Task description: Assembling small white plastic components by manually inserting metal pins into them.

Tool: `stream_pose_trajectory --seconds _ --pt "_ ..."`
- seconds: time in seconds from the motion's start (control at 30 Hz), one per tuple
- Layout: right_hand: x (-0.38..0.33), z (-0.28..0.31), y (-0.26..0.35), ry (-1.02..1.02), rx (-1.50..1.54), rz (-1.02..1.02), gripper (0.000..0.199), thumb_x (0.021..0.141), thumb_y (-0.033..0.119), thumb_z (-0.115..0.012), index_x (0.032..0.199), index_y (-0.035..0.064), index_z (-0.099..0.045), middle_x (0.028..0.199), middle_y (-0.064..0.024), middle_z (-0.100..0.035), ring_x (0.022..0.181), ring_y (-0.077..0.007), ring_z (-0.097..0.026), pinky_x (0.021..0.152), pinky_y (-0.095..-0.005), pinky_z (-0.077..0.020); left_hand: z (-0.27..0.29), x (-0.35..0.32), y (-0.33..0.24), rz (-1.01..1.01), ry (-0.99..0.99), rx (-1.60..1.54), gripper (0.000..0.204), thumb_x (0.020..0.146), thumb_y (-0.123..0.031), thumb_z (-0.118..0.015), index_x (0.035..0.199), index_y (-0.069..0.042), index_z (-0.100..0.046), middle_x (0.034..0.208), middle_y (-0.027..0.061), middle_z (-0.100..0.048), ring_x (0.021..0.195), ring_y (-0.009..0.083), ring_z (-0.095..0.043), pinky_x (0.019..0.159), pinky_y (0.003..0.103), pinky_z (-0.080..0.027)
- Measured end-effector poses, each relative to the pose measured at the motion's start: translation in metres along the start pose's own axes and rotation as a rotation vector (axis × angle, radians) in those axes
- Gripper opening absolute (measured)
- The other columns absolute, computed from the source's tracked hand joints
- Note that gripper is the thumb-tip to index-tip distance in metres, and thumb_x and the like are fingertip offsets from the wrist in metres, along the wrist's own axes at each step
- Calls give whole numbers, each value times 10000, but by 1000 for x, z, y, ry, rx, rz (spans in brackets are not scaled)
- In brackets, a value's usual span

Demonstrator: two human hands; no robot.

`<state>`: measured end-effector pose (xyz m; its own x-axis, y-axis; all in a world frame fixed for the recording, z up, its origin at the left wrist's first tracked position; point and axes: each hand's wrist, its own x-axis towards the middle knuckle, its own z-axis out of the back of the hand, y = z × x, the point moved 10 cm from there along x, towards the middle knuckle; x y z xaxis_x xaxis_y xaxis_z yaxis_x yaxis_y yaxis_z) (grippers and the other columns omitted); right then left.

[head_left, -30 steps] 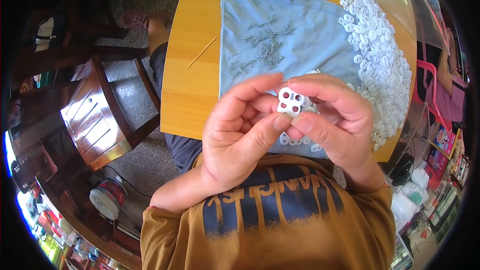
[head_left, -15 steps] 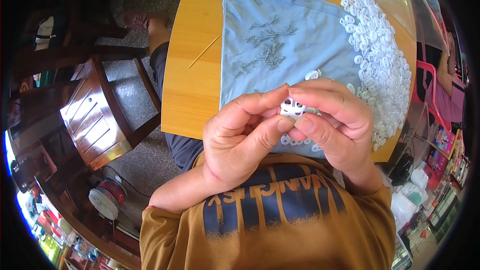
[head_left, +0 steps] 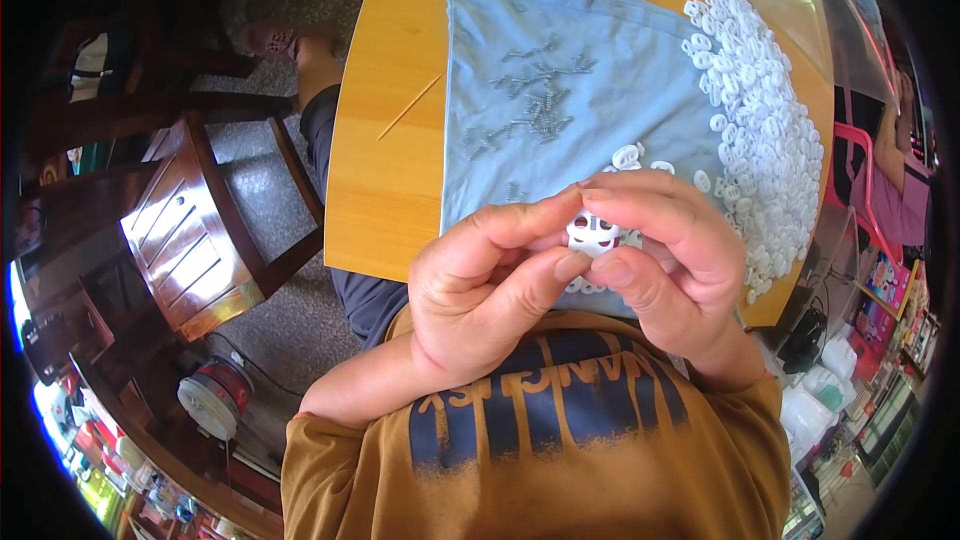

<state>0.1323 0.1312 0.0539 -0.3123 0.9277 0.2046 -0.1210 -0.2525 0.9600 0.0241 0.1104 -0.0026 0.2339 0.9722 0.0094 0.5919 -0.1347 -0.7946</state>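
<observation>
Just above the near edge of a blue-grey cloth (head_left: 620,70), both hands pinch one small white plastic cord lock (head_left: 594,233) with round holes in its side. My left hand (head_left: 470,280) grips it from the left with thumb and forefinger. My right hand (head_left: 680,260) closes on its right side, thumb below and fingers above. Dark, ribbed lines show inside the cord lock; they look like a spring. Several small metal springs (head_left: 543,105) lie tangled on the cloth. A few loose white pieces (head_left: 627,156) rest behind my fingers, partly hidden.
A large pile of white oval pieces (head_left: 755,120) covers the right side of the wooden table (head_left: 380,200). A thin wooden stick (head_left: 409,106) lies left of the cloth. Wooden chair (head_left: 195,230) stands left; a red chair (head_left: 858,175) and another person (head_left: 900,200) are at right.
Both hands have shifted slightly down and right with the cord lock, which is turned a little between the fingertips. More white pieces behind the right hand's fingers now show.
</observation>
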Motion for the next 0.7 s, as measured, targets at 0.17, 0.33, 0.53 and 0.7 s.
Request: stream_pose_trajectory --seconds 0.17,0.33,0.53,0.7 --pt "-3 -4 7 -7 -104 89 261 798 21 -620 1050 -32 -580 938 -139 -624 795 -216 -608 686 -279 -485 4 -4 -3 -50 -67 29 312 822 62 -581 1130 50 -537 1047 129 -603 918 120 -581 783 227 -484" --pt "-11 -5 -4 -80 -53 -31 233 802 4 -607 1030 -36 -587 923 -146 -628 804 -225 -610 687 -285 -490 6 -4 -2 -59 -81 77 264 820 72 -576 1083 53 -568 1020 128 -615 908 116 -583 776 228 -487" --pt "-6 -2 -6 -121 3 -75 234 795 -3 -609 1027 -26 -591 929 -141 -635 795 -233 -615 690 -294 -491 4 3 -5 -48 -73 33 277 827 83 -558 1101 48 -549 1005 105 -613 902 107 -582 786 231 -483" --pt "-1 5 4 -37 -115 95 317 778 10 -631 1089 2 -573 957 -125 -631 800 -234 -619 686 -296 -488 -4 11 1 93 -19 -37 300 844 77 -531 1139 27 -515 973 88 -611 872 113 -591 781 239 -489"
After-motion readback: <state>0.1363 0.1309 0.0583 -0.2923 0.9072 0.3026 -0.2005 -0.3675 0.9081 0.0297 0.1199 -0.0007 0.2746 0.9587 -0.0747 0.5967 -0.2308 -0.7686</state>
